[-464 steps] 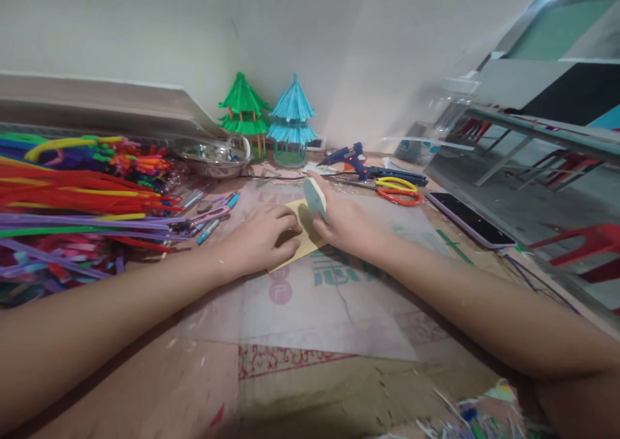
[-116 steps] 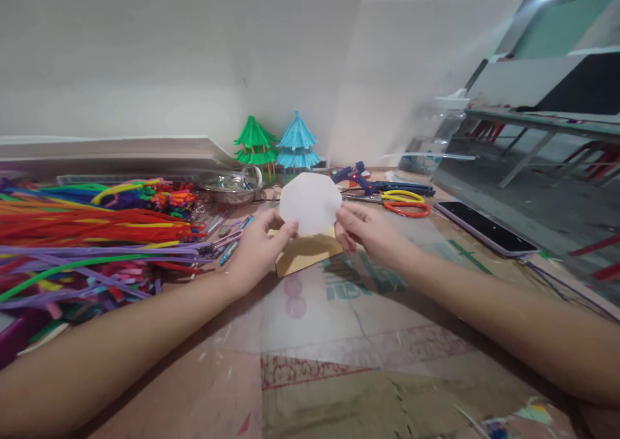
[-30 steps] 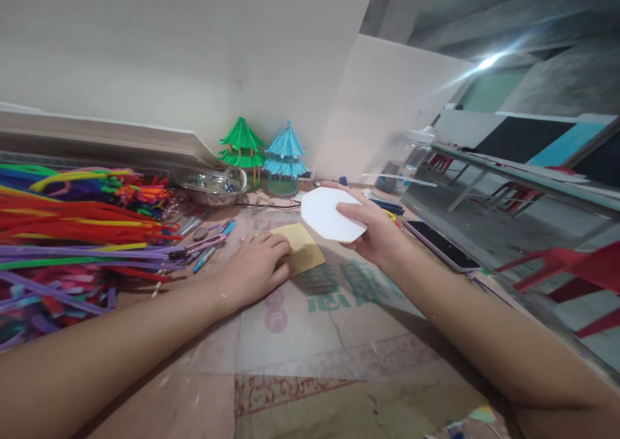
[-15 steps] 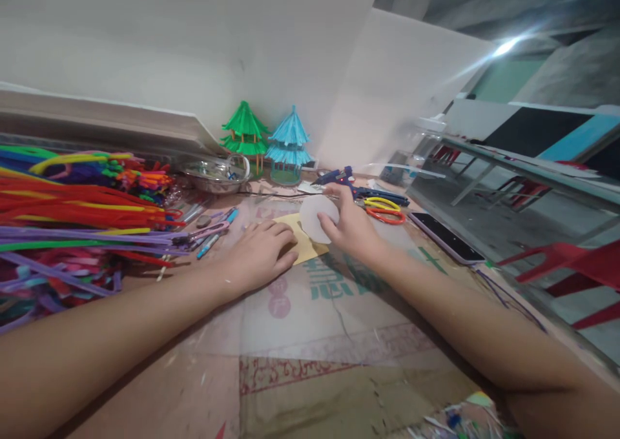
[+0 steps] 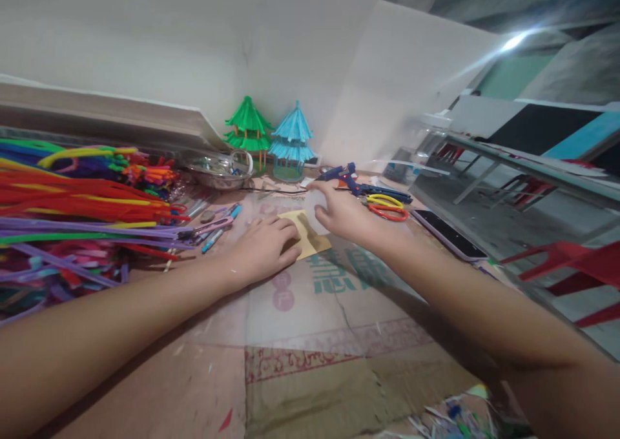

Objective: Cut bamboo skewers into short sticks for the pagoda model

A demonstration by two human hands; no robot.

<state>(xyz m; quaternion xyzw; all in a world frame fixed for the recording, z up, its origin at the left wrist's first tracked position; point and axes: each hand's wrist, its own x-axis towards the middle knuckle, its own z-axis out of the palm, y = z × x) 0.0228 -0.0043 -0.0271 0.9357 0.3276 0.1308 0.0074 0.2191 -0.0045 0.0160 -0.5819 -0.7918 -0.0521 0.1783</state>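
My left hand (image 5: 266, 248) rests with curled fingers on a yellow card (image 5: 304, 234) and holds it down on the cardboard-covered table (image 5: 310, 310). My right hand (image 5: 346, 218) lies palm down just right of the card, fingers stretched towards the back. A pale white cut-out (image 5: 318, 217) shows faintly and blurred under its thumb side, partly over the card. Most of the cut-out is hidden by the hand.
A big heap of coloured pipe cleaners (image 5: 72, 206) fills the left. Pens (image 5: 217, 229), a metal bowl (image 5: 217, 164), green (image 5: 248, 126) and blue (image 5: 292, 132) model pagodas stand behind. A blue glue gun (image 5: 346, 171), scissors (image 5: 387, 206) and a phone (image 5: 448, 232) lie right. Scraps (image 5: 450, 419) litter the near edge.
My right hand has brought the white cut-out down from the air onto the table beside the yellow card and flattened over it. My left hand has stayed on the card.
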